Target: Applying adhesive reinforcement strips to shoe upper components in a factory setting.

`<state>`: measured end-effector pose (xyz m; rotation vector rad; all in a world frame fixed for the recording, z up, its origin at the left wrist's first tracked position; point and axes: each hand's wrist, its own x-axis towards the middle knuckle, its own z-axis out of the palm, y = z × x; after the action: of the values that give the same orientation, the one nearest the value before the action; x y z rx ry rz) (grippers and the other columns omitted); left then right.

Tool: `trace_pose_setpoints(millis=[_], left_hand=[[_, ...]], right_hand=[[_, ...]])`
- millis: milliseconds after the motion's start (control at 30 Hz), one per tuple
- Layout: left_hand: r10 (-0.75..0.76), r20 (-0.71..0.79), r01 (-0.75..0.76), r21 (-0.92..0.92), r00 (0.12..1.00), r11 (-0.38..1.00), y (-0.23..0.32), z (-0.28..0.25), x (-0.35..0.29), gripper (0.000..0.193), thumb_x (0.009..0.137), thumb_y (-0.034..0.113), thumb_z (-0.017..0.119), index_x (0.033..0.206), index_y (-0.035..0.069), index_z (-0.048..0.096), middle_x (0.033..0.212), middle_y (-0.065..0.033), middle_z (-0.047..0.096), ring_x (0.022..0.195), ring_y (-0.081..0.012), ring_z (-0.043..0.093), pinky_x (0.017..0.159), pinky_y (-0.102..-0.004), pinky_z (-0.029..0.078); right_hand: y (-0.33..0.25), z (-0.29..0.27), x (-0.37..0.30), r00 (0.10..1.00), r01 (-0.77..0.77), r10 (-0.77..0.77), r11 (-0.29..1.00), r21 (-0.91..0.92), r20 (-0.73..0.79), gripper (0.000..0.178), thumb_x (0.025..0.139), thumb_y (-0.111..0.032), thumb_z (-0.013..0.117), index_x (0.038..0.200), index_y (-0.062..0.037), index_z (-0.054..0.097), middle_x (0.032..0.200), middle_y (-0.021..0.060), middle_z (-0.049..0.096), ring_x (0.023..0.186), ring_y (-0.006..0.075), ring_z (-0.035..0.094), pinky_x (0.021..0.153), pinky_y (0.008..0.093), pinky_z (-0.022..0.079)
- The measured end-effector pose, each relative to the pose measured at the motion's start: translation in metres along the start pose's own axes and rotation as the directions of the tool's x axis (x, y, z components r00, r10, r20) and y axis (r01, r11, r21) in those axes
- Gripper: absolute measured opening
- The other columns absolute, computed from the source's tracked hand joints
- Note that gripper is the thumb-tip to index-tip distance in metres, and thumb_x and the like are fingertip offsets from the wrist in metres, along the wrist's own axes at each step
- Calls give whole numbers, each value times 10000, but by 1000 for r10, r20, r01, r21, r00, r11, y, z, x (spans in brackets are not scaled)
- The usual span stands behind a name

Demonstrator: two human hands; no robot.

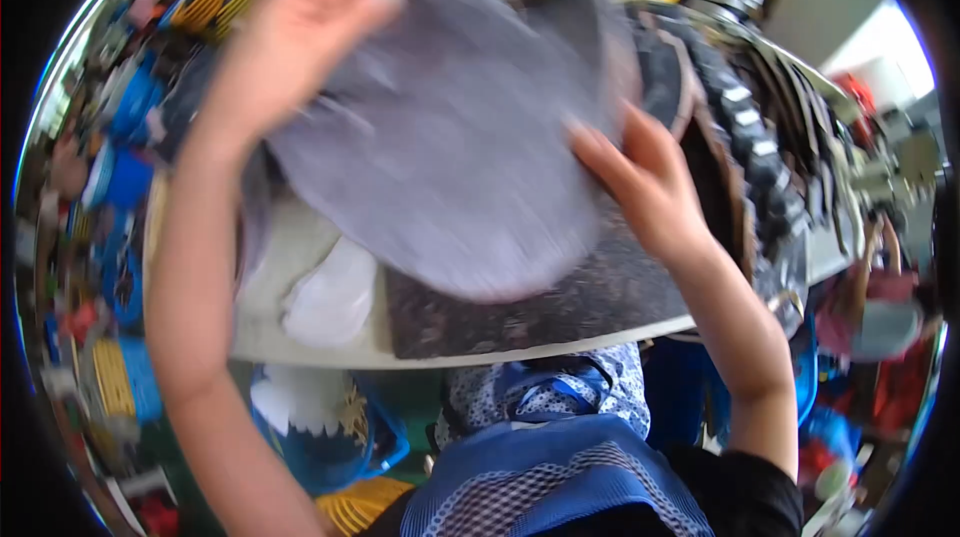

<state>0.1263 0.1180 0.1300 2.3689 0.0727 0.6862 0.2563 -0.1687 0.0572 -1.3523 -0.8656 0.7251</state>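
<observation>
I have the left grip (318, 22) up at 11 o'clock, thumb and fingers pinching the upper edge of a large grey piece (450, 137) with a rounded lower end. That piece fills the view from the centre toward 12 o'clock, blurred, its near end above the worktop (290, 222). My right grip (650, 187) sits at 2 o'clock with its thumb against the piece's right side; thumb and forefinger look spread, but the blur means I cannot tell whether the hidden fingers clamp the edge.

At 6 o'clock, partly covered by the grey piece, I see a dark speckled sheet (485, 327) lying flat along the worktop's near edge. Just beside it, at 8 o'clock, lies a smooth white piece (335, 295). Past the right grip, toward 2 o'clock, I get a row of dark pieces (800, 122) near a shiny black bundle (745, 127) with white patches.

Below the worktop's edge, at 7 o'clock, a blue basket (395, 452) contains white material (298, 399). A blue patterned apron (560, 487) shows at 6 o'clock. Far out at 3 o'clock I can make out another person (885, 287), small and distorted by the lens.
</observation>
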Motion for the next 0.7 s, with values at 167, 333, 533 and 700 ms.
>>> trace_pose_setpoints(millis=[167,333,533,700], left_hand=[[329,-45,-260,515,943,816,-9,32,52,386,992,112,610,1361,2,586,1362,-173,628,1218,-325,628,1052,-399,478],[-29,273,-126,532,962,837,-54,79,-23,344,975,132,619,1289,-7,622,1357,-189,608,1267,-365,572,1063,-421,440],[78,-31,-59,409,996,910,-29,81,-41,333,959,59,622,1290,17,632,1342,-161,614,1275,-325,572,1080,-410,425],[164,61,-148,-206,985,967,52,189,15,318,913,36,682,1230,15,656,1165,-111,664,1099,-208,657,972,-332,505]], right_hand=[[79,-7,160,896,-270,-116,625,-733,-428,645,815,-490,765,1169,40,665,1107,232,717,1079,310,709,857,397,576],[57,-4,98,956,-75,-120,781,-620,-267,674,893,-456,698,1259,71,491,1055,291,696,981,428,700,833,492,553],[-9,-172,-112,773,-173,-117,906,-386,-623,404,910,-179,749,1255,-26,607,1054,121,706,953,198,697,840,331,575],[-7,-311,-240,710,-488,-24,704,-517,-704,811,774,-185,844,1463,-79,428,1288,151,587,1195,235,577,991,406,508]])
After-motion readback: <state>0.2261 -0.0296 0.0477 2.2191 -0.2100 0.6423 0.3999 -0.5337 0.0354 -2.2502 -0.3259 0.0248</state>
